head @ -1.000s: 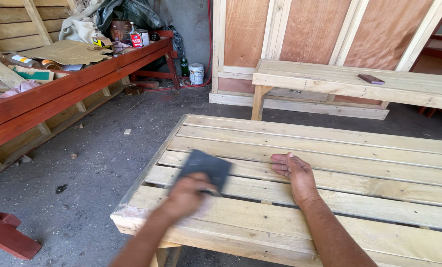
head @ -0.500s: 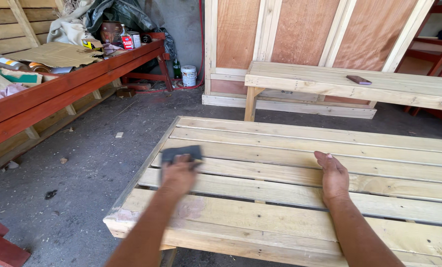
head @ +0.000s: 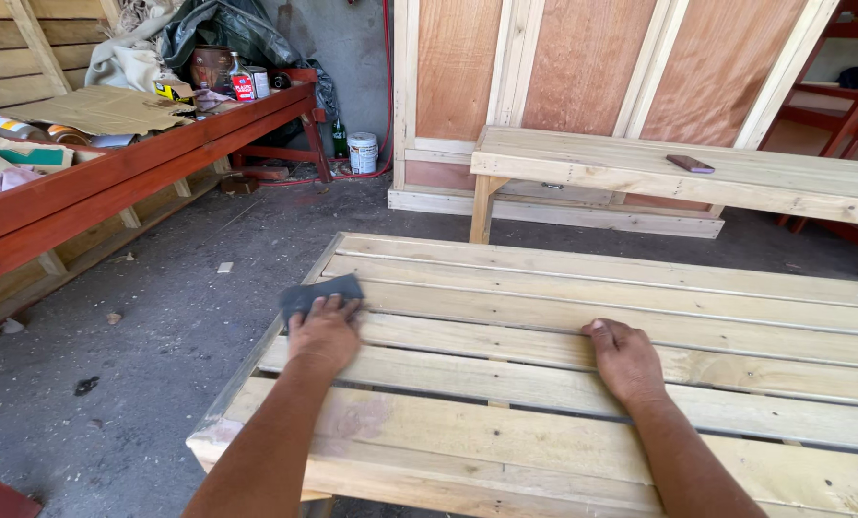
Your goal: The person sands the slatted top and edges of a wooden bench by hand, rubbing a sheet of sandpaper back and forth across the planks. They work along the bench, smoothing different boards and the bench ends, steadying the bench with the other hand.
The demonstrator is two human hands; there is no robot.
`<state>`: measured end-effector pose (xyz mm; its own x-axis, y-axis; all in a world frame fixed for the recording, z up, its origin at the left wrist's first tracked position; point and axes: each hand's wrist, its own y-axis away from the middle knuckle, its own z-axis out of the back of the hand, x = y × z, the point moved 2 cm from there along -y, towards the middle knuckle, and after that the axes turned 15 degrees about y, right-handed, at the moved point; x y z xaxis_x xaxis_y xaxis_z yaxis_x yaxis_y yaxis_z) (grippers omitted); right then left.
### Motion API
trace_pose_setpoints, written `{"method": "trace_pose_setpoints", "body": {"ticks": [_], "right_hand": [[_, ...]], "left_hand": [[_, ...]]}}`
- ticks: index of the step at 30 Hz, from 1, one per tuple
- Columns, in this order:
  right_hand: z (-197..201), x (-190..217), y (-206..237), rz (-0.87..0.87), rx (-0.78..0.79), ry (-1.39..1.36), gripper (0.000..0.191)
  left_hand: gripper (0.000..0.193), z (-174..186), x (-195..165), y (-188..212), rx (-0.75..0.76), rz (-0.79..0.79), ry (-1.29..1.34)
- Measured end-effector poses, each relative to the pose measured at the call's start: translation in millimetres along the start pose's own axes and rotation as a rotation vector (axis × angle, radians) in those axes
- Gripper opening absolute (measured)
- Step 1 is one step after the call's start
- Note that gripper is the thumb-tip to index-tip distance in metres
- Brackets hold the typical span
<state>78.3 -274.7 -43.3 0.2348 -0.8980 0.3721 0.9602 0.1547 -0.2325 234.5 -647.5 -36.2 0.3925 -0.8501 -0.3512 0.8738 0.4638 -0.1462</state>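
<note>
A pale wooden slatted bench top point(head: 544, 403) fills the lower half of the head view. My left hand point(head: 325, 331) presses a dark grey sheet of sandpaper point(head: 316, 293) flat on the slats near the bench's left end. My right hand point(head: 626, 360) lies palm down on a middle slat, fingers together, holding nothing.
A second pale bench point(head: 678, 173) with a small dark block point(head: 690, 164) stands behind, against framed plywood panels. A red workbench point(head: 112, 163) with cardboard, cans and clutter runs along the left. A white tub point(head: 363, 152) and green bottle point(head: 340, 139) stand on the grey concrete floor.
My left hand has slid the sandpaper away from me and toward the bench's left end. My right hand has shifted right along the slats and settled flat.
</note>
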Motion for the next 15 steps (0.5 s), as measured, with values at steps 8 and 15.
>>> {"method": "trace_pose_setpoints", "body": {"ticks": [8, 15], "right_hand": [[-14, 19, -4, 0.232, 0.040, 0.538, 0.056], [-14, 13, -5, 0.189, 0.067, 0.546, 0.058]], "left_hand": [[0.055, -51, -132, 6, 0.140, -0.216, 0.129], [0.048, -10, -38, -12, -0.086, -0.111, 0.211]]}}
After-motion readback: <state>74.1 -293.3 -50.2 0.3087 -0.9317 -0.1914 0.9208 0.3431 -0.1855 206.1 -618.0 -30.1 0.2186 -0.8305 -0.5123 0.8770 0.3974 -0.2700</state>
